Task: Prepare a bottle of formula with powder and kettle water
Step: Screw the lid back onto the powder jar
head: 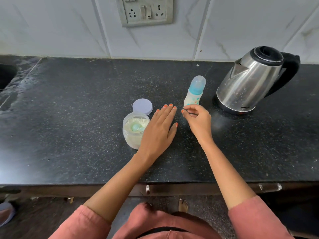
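Note:
A small baby bottle (pixel 194 94) with a blue collar and clear cap stands upright on the black counter (pixel 77 109), holding whitish liquid. An open clear jar of white powder (pixel 133 131) with a light blue scoop (pixel 137 127) in it stands to the left, its pale lilac lid (pixel 142 106) lying behind it. A steel kettle (pixel 253 80) with a black handle stands at the right. My left hand (pixel 159 130) lies flat, fingers straight, right of the jar. My right hand (pixel 198 119) hovers just in front of the bottle, fingers loosely curled, holding nothing.
A tiled wall with a switch and socket plate (pixel 145 11) rises behind the counter. A sink edge (pixel 6 75) shows at the far left. Drawer handles (pixel 270 187) run below the counter's front edge.

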Available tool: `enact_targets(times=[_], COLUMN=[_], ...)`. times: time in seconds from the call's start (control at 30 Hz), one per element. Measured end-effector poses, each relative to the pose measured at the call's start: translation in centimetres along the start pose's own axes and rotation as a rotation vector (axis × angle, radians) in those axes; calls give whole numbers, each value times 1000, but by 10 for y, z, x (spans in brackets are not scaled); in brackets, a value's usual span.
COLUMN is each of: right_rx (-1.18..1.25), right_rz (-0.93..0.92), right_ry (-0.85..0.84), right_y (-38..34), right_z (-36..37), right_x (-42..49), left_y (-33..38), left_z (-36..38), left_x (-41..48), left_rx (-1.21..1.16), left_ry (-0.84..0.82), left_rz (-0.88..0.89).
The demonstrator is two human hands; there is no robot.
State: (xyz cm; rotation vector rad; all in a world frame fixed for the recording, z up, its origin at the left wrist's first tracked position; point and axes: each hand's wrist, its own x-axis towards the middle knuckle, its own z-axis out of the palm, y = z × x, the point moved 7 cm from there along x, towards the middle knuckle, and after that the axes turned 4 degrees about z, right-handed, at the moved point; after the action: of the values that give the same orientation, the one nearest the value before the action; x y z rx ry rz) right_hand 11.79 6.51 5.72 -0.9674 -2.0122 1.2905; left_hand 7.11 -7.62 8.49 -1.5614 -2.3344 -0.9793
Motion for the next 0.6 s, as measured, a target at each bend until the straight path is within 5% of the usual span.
enact_targets(times=[0.23, 0.6], right_rx=[-141, -704], right_rz=[-67, -211], right_ry=[-250, -625], right_y=[-27, -16], right_z=[66, 172], right_x=[8, 45], left_y=[-44, -102], left_z=[-63, -33], left_x=[-21, -66], left_rx=[-53, -598], left_ry=[151, 34], left_rz=[-153, -519])
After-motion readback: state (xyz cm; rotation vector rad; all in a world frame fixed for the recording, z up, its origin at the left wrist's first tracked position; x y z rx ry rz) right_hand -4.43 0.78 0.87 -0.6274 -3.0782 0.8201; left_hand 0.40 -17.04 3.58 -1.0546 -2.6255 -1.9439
